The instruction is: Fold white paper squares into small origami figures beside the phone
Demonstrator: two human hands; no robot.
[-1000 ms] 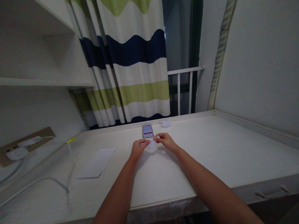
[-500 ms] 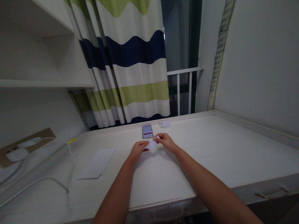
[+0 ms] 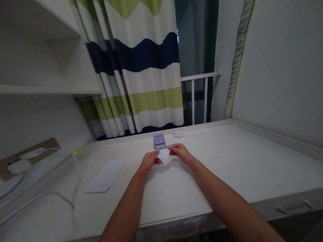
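A small piece of folded white paper (image 3: 163,154) is held up between my two hands, just above the desk. My left hand (image 3: 149,161) pinches its left edge, thumb on top and fingers curled beneath. At the upper right corner, my right hand (image 3: 179,151) grips the paper between thumb and fingers. Right behind the paper lies a phone (image 3: 159,142) with its screen lit. A little to the right of the phone sits a crumpled or folded bit of white paper (image 3: 178,134).
A stack of white paper sheets (image 3: 105,177) lies on the left of the white desk (image 3: 233,160). White cables (image 3: 54,192) run from a wall socket (image 3: 26,159) along the left side. A striped curtain (image 3: 151,78) hangs behind the desk, beside a white railing (image 3: 199,76).
The paper has been turned so more of its flat face shows. My right fingers have shifted slightly along its edge, and my left fingers have curled further beneath it.
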